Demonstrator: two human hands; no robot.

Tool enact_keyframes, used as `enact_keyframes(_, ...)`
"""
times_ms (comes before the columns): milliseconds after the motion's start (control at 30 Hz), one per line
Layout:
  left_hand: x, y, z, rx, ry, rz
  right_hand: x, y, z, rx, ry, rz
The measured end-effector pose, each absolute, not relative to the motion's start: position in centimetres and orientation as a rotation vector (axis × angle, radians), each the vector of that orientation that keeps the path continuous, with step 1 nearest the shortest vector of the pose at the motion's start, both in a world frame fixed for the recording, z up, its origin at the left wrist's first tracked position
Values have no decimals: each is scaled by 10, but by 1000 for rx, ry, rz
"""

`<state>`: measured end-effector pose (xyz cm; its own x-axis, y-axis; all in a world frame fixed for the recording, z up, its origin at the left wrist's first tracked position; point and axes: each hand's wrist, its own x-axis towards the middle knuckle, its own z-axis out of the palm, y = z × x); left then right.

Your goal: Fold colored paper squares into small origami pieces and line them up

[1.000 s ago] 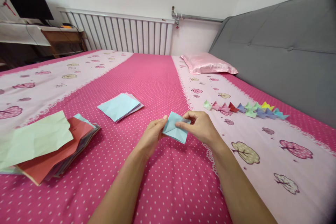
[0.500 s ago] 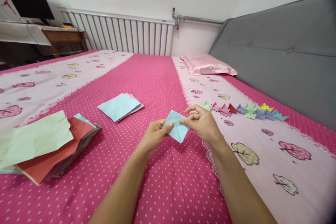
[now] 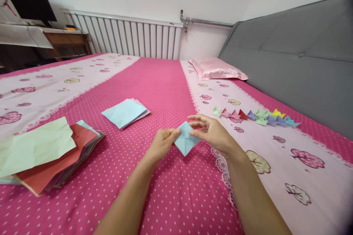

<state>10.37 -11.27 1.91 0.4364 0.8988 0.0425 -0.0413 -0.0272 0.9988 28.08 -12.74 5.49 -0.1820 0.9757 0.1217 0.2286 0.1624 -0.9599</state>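
A light blue folded paper (image 3: 185, 142) is held above the bed, small and diamond-shaped, with crease lines crossing at its middle. My left hand (image 3: 163, 141) pinches its left corner, thumb on top and fingers beneath. On the opposite side, my right hand (image 3: 212, 132) has its thumb on the paper's upper right edge, its other fingers curved behind. To the right stand several small folded paper boats (image 3: 259, 115) in green, pink, red, purple, yellow and blue. Beyond my left hand lies a small stack of paper squares (image 3: 125, 112), light blue on top.
A larger pile of coloured sheets (image 3: 55, 150) lies at the left, pale green and red uppermost. The bedspread (image 3: 162, 80) is pink with white dots. A pink pillow (image 3: 219, 69) rests near the grey headboard (image 3: 298, 55). A radiator (image 3: 124, 35) lines the far wall.
The blue paper has turned slightly in my hands so one corner points toward me, and it sits a little lower. My right fingers have spread further behind it.
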Motion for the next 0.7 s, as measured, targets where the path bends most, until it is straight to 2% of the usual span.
enact_keyframes(133, 104, -117, 20, 1564, 830, 783, 282, -129, 54, -1227, -1692, 1069)
enact_keyframes(267, 105, -121, 26, 1441, 848, 783, 283, -131, 55, -1236, -1654, 1165)
enact_keyframes(433, 110, -122, 28, 1241, 757, 919, 276, -128, 55, -1153, -1301, 1295)
enact_keyframes(700, 117, -125, 29, 1099, 913, 1167, 258, -119, 47, -816, -785, 1525)
